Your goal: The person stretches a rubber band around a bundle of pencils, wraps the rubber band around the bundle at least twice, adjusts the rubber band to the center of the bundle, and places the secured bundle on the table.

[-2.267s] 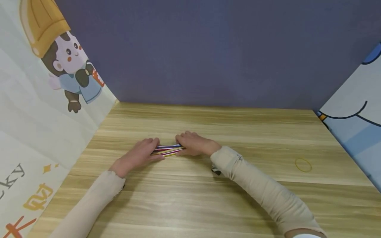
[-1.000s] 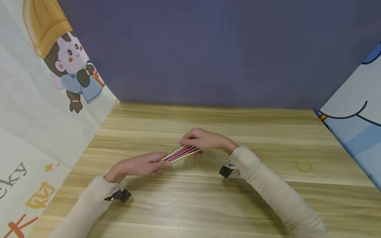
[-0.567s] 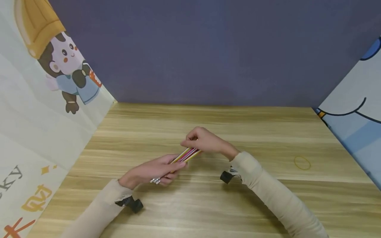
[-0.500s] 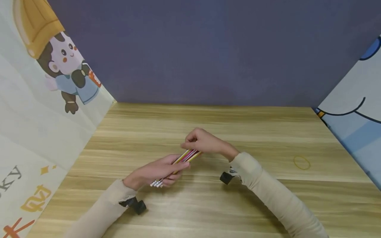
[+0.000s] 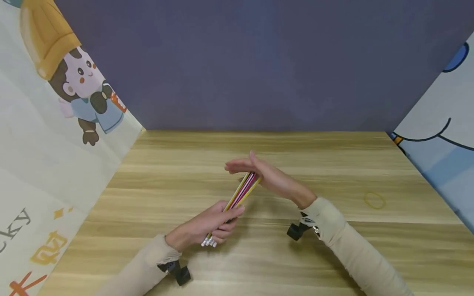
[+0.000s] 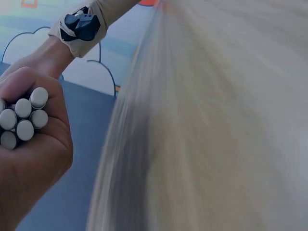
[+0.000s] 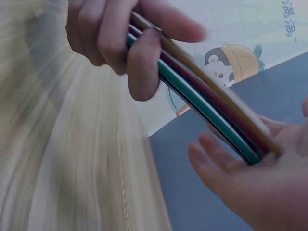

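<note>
My left hand (image 5: pixel 212 224) grips a bundle of several striped pencils (image 5: pixel 244 189), held tilted above the table. Their white eraser ends (image 6: pixel 23 108) stick out below that fist in the left wrist view. My right hand (image 5: pixel 268 172) is spread with fingers extended, and the far ends of the pencils meet its palm. In the right wrist view, yellow, dark red and green pencils (image 7: pixel 202 98) run from the fingers of the left hand (image 7: pixel 110 33) to the right palm (image 7: pixel 250 187).
A thin yellow rubber band (image 5: pixel 364 198) lies on the wooden table (image 5: pixel 314 152) at the right. A dark blue panel (image 5: pixel 237 65) rises behind the table, with printed cartoon sheets at the left and right sides.
Both hands held the bundle flat and low; it has since been lifted and tilted steeper. The right fingers have let go and straightened, palm now against the pencil ends.
</note>
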### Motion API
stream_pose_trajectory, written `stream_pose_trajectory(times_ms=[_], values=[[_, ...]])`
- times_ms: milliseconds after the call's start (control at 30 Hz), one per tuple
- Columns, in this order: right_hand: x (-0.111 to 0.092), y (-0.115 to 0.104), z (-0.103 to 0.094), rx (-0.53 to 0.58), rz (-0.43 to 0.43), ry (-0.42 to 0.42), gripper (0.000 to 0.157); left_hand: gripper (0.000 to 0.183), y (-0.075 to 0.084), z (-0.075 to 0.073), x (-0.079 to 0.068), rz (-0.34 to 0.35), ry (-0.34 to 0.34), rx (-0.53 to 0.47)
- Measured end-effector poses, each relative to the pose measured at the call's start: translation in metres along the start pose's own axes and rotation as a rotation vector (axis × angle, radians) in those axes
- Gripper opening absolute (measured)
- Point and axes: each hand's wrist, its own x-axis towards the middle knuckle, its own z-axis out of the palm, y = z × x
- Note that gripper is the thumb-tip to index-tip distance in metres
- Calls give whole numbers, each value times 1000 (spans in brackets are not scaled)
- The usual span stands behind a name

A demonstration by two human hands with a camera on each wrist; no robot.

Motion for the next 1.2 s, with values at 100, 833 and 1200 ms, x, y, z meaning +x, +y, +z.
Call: stream_pose_trajectory(times_ms=[100, 833, 1200], values=[[-4, -1, -1, -4, -47, -26, 65, 32, 1, 5, 7, -22, 8, -1], [-4, 8, 1, -206, -28, 157, 50, 13, 3, 14, 21, 56, -62, -149], [-5, 13, 16, -164, -164, 233, 51, 34, 0, 11, 13, 37, 10, -66]])
